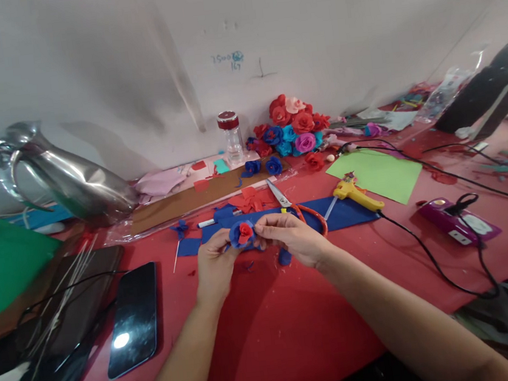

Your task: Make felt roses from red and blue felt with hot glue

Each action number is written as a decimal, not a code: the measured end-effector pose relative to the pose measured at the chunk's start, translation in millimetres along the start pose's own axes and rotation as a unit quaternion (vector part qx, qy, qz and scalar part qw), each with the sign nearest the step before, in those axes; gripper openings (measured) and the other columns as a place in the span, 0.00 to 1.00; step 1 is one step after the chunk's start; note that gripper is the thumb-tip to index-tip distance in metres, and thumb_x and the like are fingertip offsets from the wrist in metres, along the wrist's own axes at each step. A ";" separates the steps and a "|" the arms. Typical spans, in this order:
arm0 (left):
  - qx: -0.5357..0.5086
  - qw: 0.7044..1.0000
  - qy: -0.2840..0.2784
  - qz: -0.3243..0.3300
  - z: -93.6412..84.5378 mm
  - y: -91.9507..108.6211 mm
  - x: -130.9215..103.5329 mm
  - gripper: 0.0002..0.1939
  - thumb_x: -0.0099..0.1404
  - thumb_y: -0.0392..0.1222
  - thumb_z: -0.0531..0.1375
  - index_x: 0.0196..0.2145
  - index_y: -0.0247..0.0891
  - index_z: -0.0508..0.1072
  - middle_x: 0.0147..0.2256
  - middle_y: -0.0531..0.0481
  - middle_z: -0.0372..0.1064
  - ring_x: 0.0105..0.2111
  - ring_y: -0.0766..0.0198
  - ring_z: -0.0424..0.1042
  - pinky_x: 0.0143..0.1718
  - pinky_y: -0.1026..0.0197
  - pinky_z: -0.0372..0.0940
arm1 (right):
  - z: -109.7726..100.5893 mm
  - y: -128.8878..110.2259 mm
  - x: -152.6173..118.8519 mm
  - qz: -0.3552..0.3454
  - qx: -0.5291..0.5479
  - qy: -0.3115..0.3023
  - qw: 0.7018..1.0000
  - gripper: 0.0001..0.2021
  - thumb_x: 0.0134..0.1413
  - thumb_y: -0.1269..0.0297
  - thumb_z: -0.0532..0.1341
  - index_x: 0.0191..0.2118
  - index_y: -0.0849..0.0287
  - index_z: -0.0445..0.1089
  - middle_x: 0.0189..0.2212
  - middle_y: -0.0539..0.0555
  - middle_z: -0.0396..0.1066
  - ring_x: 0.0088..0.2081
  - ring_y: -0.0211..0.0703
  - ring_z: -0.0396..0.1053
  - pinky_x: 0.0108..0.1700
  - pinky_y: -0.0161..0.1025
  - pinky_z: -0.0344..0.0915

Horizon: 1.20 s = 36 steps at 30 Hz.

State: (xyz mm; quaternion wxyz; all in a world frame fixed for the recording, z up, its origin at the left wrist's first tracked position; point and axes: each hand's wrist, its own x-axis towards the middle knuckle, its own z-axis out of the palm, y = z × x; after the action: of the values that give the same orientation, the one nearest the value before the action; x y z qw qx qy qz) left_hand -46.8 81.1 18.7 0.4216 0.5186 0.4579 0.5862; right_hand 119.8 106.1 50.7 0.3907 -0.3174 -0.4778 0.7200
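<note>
Between my two hands is a paper flower (242, 233) with a red centre and blue outer petals. My left hand (216, 262) grips it from the left, fingers closed around its base. On the other side, the thumb and fingers of my right hand (289, 235) pinch the edge of a blue petal. Just beyond lie scissors (299, 210) with orange handles and a blue paper strip (348, 211). A yellow glue gun (356, 195) rests across that strip. Small blue paper pieces (284, 257) and red paper scraps (252, 200) lie around the hands.
A phone (133, 320) lies at left, near a leaning metal jug (78, 174). At the back stand a glass jar (231, 138) and a heap of paper flowers (295, 124). Green paper (378, 173), a purple power strip (459, 221) and black cables (426, 256) occupy the right.
</note>
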 end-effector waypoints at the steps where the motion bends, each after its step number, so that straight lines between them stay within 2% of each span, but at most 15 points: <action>1: -0.001 1.000 0.000 -0.001 0.0 -0.8 0.2 0.05 0.54 0.42 0.67 0.25 0.38 0.78 0.29 0.49 0.72 0.33 0.61 0.70 0.36 0.59 0.67 | -0.2 0.3 0.0 0.004 0.002 0.001 1.000 0.20 0.40 0.46 0.71 0.24 0.58 0.71 0.23 0.49 0.72 0.26 0.34 0.66 0.34 0.35 0.63; 12: 0.013 1.000 0.004 -0.003 0.1 2.4 -0.1 0.06 0.55 0.43 0.67 0.25 0.38 0.78 0.29 0.49 0.73 0.32 0.61 0.70 0.37 0.59 0.67 | 4.3 0.1 -1.9 -0.017 -0.024 -0.019 0.999 0.22 0.43 0.42 0.68 0.25 0.58 0.71 0.23 0.49 0.72 0.27 0.35 0.66 0.34 0.36 0.63; 16: -0.002 1.000 0.014 -0.005 0.7 0.2 0.4 0.04 0.53 0.41 0.68 0.25 0.39 0.78 0.28 0.51 0.73 0.32 0.62 0.70 0.37 0.59 0.66 | 4.8 2.2 -0.4 -0.029 -0.019 0.016 0.999 0.23 0.41 0.41 0.69 0.23 0.58 0.70 0.21 0.48 0.71 0.25 0.35 0.65 0.32 0.35 0.63; 21: -0.017 0.999 0.037 -0.022 3.8 2.3 -0.3 0.04 0.50 0.40 0.69 0.24 0.39 0.78 0.28 0.52 0.73 0.32 0.63 0.69 0.40 0.58 0.65 | -0.1 3.9 1.8 -0.029 -0.031 0.059 0.997 0.26 0.46 0.37 0.64 0.19 0.58 0.67 0.19 0.49 0.67 0.23 0.35 0.64 0.30 0.36 0.63; 23: -0.037 0.998 0.044 -0.039 5.6 5.9 -0.6 0.04 0.50 0.40 0.69 0.24 0.39 0.79 0.27 0.52 0.73 0.32 0.63 0.69 0.40 0.58 0.65 | -0.5 4.7 1.7 -0.040 -0.060 0.053 0.996 0.23 0.45 0.41 0.66 0.21 0.57 0.68 0.20 0.49 0.68 0.24 0.35 0.64 0.30 0.36 0.62; 26: -0.089 0.992 0.064 -0.070 8.3 12.1 -1.0 0.04 0.46 0.38 0.70 0.24 0.40 0.80 0.26 0.54 0.72 0.30 0.65 0.68 0.38 0.60 0.65 | 1.3 7.7 0.9 -0.059 -0.111 0.022 0.992 0.15 0.44 0.52 0.70 0.28 0.57 0.70 0.25 0.48 0.70 0.28 0.35 0.66 0.33 0.35 0.64; 29: -0.152 0.981 0.076 -0.098 11.0 15.9 -1.7 0.06 0.42 0.36 0.72 0.22 0.40 0.80 0.26 0.55 0.72 0.30 0.67 0.69 0.37 0.62 0.65 | 4.0 12.6 0.3 -0.072 -0.167 -0.002 0.983 0.10 0.46 0.60 0.68 0.32 0.58 0.71 0.29 0.49 0.73 0.30 0.37 0.68 0.35 0.36 0.65; 33: -0.219 0.962 0.086 -0.140 14.4 16.3 -2.5 0.10 0.37 0.35 0.74 0.20 0.41 0.79 0.26 0.55 0.75 0.30 0.67 0.71 0.38 0.63 0.66 | 7.4 18.0 0.3 -0.134 -0.269 0.049 0.953 0.04 0.49 0.64 0.65 0.30 0.58 0.72 0.29 0.50 0.75 0.32 0.39 0.70 0.36 0.37 0.65; 36: -0.240 0.948 0.102 -0.181 16.9 16.9 -2.4 0.13 0.31 0.35 0.75 0.17 0.41 0.77 0.22 0.55 0.75 0.26 0.66 0.72 0.35 0.62 0.67 | 10.4 20.1 -0.2 -0.175 -0.308 0.078 0.932 0.04 0.49 0.65 0.66 0.31 0.58 0.71 0.30 0.51 0.76 0.33 0.40 0.71 0.38 0.36 0.65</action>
State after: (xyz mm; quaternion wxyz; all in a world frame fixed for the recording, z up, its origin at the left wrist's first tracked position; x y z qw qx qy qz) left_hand -30.1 76.7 35.3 0.5837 0.2478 0.4307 0.6422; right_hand 106.0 96.6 35.5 0.4296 -0.3890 -0.6920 0.4303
